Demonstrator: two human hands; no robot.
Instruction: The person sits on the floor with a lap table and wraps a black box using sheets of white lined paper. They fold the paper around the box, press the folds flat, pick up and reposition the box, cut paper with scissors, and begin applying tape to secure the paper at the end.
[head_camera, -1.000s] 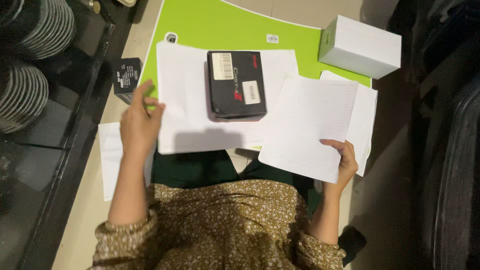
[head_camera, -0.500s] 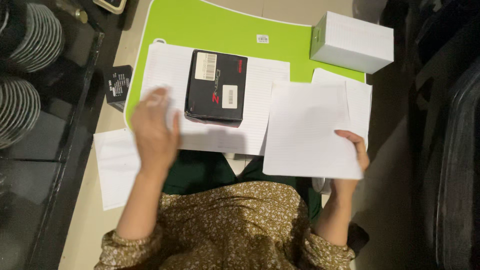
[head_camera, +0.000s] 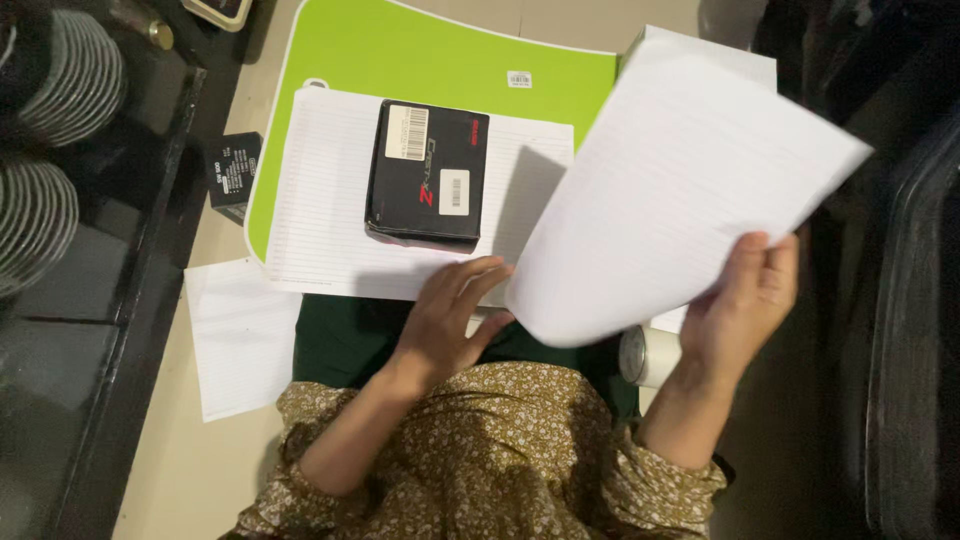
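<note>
My right hand (head_camera: 745, 300) grips a lined white sheet of paper (head_camera: 670, 190) by its lower right edge and holds it raised and tilted over the right side of the green lap table (head_camera: 440, 50). My left hand (head_camera: 450, 310) is open, fingers spread, resting at the near edge of a larger lined sheet (head_camera: 320, 190) that lies flat on the table. A black rectangular box (head_camera: 428, 170) with white labels sits on top of that sheet, just beyond my left hand.
Another lined sheet (head_camera: 235, 335) lies on the floor at the left. A small black box (head_camera: 232, 172) sits by the table's left edge. A white box (head_camera: 745, 65) is mostly hidden behind the raised sheet. A white roll (head_camera: 645, 355) sits by my right wrist.
My right hand lifted its sheet up and tilted it to the right. My left hand slid from the left side of the big sheet to its near middle edge.
</note>
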